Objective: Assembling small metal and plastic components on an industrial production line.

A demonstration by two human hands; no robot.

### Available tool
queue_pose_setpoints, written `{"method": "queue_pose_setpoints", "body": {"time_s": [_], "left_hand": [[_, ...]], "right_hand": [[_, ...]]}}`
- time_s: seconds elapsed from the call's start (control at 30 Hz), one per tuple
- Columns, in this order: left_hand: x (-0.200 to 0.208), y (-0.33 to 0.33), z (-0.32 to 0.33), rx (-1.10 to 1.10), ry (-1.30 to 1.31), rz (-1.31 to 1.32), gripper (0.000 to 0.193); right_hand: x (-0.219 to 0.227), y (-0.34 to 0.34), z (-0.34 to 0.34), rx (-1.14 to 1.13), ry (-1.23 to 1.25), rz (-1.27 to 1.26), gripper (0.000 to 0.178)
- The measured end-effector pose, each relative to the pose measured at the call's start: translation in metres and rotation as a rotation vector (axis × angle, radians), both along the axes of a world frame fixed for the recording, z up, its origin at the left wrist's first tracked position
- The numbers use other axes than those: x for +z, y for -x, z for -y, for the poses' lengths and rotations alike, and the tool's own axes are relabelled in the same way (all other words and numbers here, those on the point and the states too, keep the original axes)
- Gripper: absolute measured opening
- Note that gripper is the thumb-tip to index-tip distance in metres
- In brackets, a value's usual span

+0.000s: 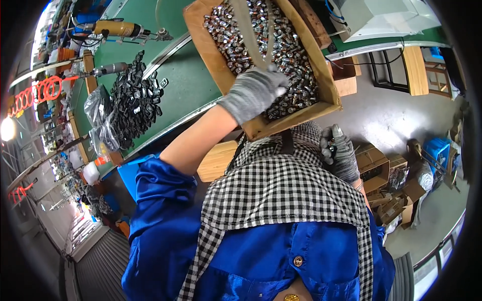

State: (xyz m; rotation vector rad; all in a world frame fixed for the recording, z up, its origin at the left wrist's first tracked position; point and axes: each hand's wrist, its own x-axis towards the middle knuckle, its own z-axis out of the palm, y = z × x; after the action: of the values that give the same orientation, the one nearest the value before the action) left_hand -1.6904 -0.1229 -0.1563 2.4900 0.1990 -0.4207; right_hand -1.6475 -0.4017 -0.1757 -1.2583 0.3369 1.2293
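Observation:
My left hand (257, 91), in a grey striped knit glove, is over the near part of a shallow cardboard box (329, 83). Its fingers are curled closed against a heap of small shiny metal cylinders (296, 65); what they hold, if anything, is hidden. A translucent looped tube (246, 30) hangs over the heap, its lower bend meeting the knuckles. Beside the box's near right corner, my right hand (342, 155), gloved alike, is closed with fingers bent. A small shiny piece, seemingly metal, shows between its thumb and fingers.
Left of the box, a pile of black parts (133, 100) lies on the green bench (186, 75) by clear plastic bags (100, 118). A yellow power tool (115, 28) is above them. Opened cartons (371, 163) stand on the floor at right, and a wooden stool (217, 160) is at left.

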Motion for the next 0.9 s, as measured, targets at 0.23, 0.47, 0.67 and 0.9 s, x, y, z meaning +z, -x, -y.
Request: {"method": "queue_pose_setpoints", "body": {"time_s": [0.23, 0.47, 0.67, 0.9], "left_hand": [[0.012, 0.057, -0.018, 0.100, -0.291, 0.077, 0.018], [0.017, 0.071, -0.016, 0.225, -0.249, 0.233, 0.017], [0.020, 0.085, -0.023, 0.476, -0.225, 0.443, 0.016], [0.014, 0.101, -0.015, 0.563, -0.192, 0.425, 0.016]], "right_hand": [[-0.003, -0.005, -0.008, 0.089, -0.030, 0.011, 0.037], [-0.003, -0.003, -0.014, 0.092, -0.010, -0.001, 0.036], [-0.002, 0.000, -0.014, 0.099, -0.017, 0.031, 0.037], [0.002, -0.001, -0.017, 0.123, -0.003, 0.064, 0.037]]}}
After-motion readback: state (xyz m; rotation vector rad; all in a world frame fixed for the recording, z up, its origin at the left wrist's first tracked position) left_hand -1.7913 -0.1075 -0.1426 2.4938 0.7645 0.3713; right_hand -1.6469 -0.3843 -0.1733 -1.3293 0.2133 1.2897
